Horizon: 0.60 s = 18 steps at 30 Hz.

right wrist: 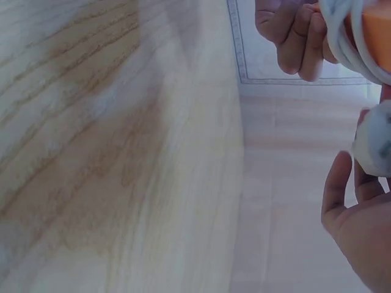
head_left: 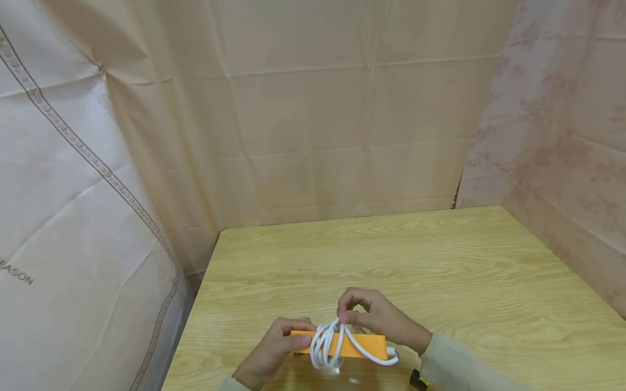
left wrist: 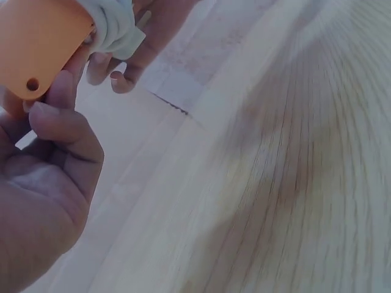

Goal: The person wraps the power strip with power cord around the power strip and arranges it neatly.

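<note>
My left hand (head_left: 277, 345) grips the left end of an orange power strip (head_left: 369, 343), thumb on its near face. White cord (head_left: 320, 347) is wound in several loops around the strip's middle, and one stretch runs to its right end. Above the loops, my right hand (head_left: 379, 315) pinches the cord's white plug, largely hidden by its fingers in the head view. The plug (right wrist: 376, 141) shows at the right edge of the right wrist view. In the left wrist view, the strip's orange end (left wrist: 43, 46), with a small round hole, sits against the left fingers.
A wood-grain table (head_left: 381, 260) lies under both hands. A small black and yellow object (head_left: 418, 379) is by the right sleeve, partly cut off by the frame. Beige curtains (head_left: 303, 119) hang behind the table, with pale patterned cloth (head_left: 562, 136) at the right.
</note>
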### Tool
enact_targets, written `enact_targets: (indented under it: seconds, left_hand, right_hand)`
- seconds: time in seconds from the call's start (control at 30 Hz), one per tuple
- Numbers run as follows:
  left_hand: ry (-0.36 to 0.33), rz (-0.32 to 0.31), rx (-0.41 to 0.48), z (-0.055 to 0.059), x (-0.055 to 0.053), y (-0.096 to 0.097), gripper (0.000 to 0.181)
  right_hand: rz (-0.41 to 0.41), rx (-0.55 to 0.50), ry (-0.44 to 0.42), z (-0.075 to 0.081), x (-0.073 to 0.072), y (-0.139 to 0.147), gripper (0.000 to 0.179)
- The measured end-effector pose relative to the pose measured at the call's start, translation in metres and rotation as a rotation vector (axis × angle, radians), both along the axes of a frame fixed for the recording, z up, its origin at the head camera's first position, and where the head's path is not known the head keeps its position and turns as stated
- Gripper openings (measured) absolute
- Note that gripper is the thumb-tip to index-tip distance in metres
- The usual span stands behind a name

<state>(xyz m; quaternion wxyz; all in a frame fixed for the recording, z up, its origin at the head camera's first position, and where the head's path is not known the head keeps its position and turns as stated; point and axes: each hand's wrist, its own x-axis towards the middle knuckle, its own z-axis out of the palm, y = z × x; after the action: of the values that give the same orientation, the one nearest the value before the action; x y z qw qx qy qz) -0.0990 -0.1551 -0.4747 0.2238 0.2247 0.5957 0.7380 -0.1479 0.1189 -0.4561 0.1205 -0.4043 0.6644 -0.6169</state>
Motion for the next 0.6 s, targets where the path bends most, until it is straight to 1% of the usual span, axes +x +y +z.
enact_targets:
  seconds: [0.13, 0.27, 0.4, 0.47, 0.6]
  left_hand:
    - [-0.045, 0.031, 0.004, 0.0, -0.002, 0.004, 0.031]
    - [-0.071, 0.048, 0.038, -0.002, -0.004, 0.006, 0.035]
    - [-0.111, 0.068, 0.08, -0.002, -0.005, 0.009, 0.037]
    - [-0.146, 0.081, 0.111, -0.001, -0.004, 0.011, 0.037]
    - [-0.259, 0.103, 0.183, 0.003, -0.002, 0.016, 0.034]
  right_hand:
    - [-0.009, -0.051, -0.102, -0.004, 0.0, -0.002, 0.01]
    - [-0.002, -0.115, -0.161, -0.006, 0.0, -0.004, 0.012]
    - [-0.035, -0.135, -0.143, -0.006, 0.0, -0.006, 0.013]
    - [-0.05, -0.145, -0.133, -0.005, 0.001, -0.006, 0.015]
    - [-0.062, -0.173, -0.107, -0.005, 0.003, -0.007, 0.016]
